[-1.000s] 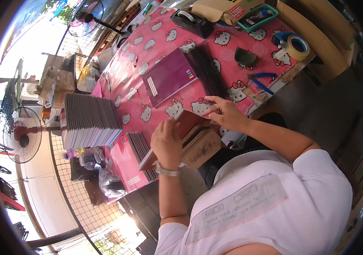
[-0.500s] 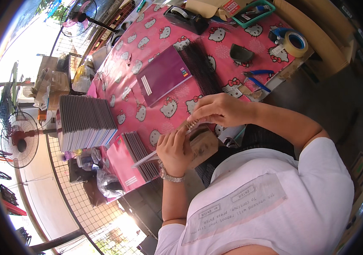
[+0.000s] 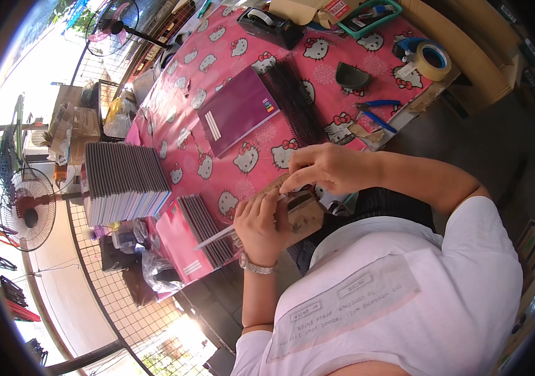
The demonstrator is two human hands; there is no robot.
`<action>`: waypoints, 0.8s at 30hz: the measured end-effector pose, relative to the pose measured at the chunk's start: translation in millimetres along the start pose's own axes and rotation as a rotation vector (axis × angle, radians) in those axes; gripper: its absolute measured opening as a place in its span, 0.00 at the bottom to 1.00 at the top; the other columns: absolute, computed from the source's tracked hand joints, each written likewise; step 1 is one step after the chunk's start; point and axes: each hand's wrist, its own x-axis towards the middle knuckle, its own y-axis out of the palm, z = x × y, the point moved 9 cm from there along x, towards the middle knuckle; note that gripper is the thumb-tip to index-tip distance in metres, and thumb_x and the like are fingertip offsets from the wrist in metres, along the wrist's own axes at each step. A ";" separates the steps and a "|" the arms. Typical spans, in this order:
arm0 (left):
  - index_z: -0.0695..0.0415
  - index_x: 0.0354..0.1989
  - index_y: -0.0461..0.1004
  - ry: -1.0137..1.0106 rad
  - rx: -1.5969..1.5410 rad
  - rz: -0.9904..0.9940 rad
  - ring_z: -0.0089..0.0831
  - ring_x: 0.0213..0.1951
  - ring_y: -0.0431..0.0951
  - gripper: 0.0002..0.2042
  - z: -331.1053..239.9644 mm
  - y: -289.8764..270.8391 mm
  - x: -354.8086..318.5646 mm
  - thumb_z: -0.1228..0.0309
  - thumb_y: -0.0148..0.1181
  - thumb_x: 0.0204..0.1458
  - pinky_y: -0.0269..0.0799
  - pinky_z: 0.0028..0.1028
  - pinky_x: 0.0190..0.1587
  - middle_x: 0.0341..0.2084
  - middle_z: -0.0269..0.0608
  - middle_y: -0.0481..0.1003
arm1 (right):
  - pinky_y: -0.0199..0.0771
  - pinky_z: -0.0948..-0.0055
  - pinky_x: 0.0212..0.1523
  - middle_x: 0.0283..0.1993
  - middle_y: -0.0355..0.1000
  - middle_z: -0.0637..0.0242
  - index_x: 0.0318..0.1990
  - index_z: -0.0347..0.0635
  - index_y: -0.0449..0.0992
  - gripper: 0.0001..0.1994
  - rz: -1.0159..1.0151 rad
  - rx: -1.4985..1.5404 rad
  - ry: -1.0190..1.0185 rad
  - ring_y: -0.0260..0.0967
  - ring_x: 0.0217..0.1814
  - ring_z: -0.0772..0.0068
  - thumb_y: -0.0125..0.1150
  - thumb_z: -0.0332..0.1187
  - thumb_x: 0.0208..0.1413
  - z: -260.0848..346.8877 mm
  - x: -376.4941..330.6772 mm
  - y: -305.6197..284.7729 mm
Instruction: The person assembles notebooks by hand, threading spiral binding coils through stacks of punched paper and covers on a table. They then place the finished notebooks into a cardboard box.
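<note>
A brown card-covered booklet (image 3: pixel 304 213) is held up in front of my chest, above the near edge of the pink cartoon-print table (image 3: pixel 217 56). My left hand (image 3: pixel 260 220), with a watch on its wrist, grips the booklet's left side. A thin pale sheet (image 3: pixel 216 235) sticks out to the left below it. My right hand (image 3: pixel 322 167) pinches the booklet's upper edge with its fingertips, close to the left fingers.
On the table lie a purple notebook (image 3: pixel 236 109), black binding coils (image 3: pixel 296 103), blue pliers (image 3: pixel 374 113), a tape roll (image 3: pixel 433 59) and a tape dispenser (image 3: pixel 270 22). A tall notebook stack (image 3: pixel 123 182) and a pink notebook (image 3: pixel 192 241) sit left. A fan (image 3: pixel 26 210) stands beyond.
Both hands have raised the brown booklet off the table edge toward my chest. My right hand has moved from the table onto the booklet's top edge.
</note>
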 end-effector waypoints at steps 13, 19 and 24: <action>0.58 0.47 0.71 0.023 0.070 0.070 0.39 0.35 0.79 0.15 -6.8 6.8 -7.6 0.70 0.61 0.51 0.67 0.38 0.41 0.35 0.42 0.78 | 0.80 0.62 0.38 0.39 0.74 0.57 0.61 0.43 0.65 0.25 0.112 -0.115 0.342 0.77 0.39 0.56 0.61 0.24 0.54 8.4 -5.3 11.1; 0.57 0.45 0.71 0.018 0.052 0.053 0.39 0.37 0.78 0.14 -6.7 4.4 -8.0 0.70 0.61 0.50 0.67 0.38 0.42 0.34 0.41 0.78 | 0.80 0.63 0.34 0.38 0.76 0.54 0.60 0.39 0.62 0.22 0.257 0.047 0.499 0.79 0.40 0.56 0.55 0.24 0.58 6.6 10.9 12.4; 0.57 0.43 0.72 0.069 0.080 0.067 0.39 0.35 0.77 0.12 -10.1 6.1 -10.3 0.71 0.62 0.50 0.66 0.38 0.43 0.32 0.40 0.77 | 0.73 0.47 0.48 0.49 0.73 0.40 0.61 0.37 0.61 0.28 -0.318 -0.521 0.905 0.73 0.51 0.44 0.55 0.47 0.62 -170.4 -57.4 -65.6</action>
